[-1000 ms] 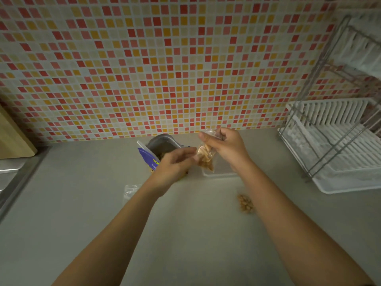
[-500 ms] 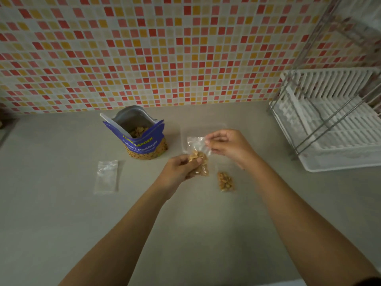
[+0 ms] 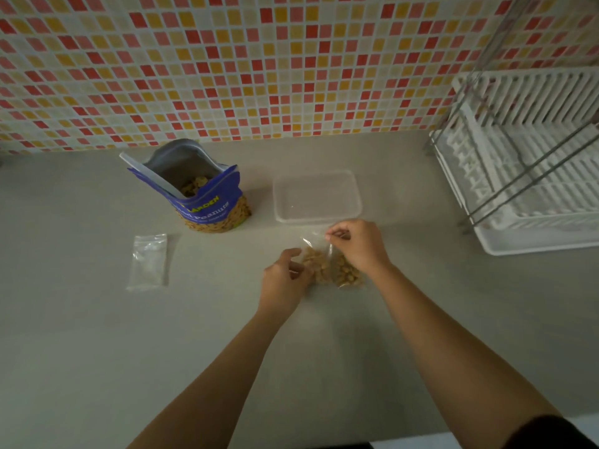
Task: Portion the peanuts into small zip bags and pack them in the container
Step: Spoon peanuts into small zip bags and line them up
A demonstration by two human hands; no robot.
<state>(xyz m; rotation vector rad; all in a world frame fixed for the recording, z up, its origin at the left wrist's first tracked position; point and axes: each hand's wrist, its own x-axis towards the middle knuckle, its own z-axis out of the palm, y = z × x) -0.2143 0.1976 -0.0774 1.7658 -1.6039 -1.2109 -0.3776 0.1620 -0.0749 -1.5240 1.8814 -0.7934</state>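
Note:
A small clear zip bag [image 3: 316,261] with peanuts in it lies on the grey counter between my hands. My left hand [image 3: 283,280] grips its lower left side. My right hand [image 3: 358,243] pinches its top edge. A second filled small bag [image 3: 347,274] lies right beside it, partly under my right wrist. The blue peanut pouch [image 3: 207,196] stands open behind, to the left. An empty clear container [image 3: 316,218] sits just beyond my right hand. Empty small zip bags [image 3: 148,261] lie flat at the left.
A white dish rack [image 3: 531,176] with metal bars fills the right side of the counter. The mosaic tiled wall [image 3: 227,66] runs along the back. The counter's front edge shows at the bottom right.
My hands have lowered the peanut bag from mid-air to the counter, beside the other filled bag. The camera view tilted down, bringing the pouch and the container fully into sight.

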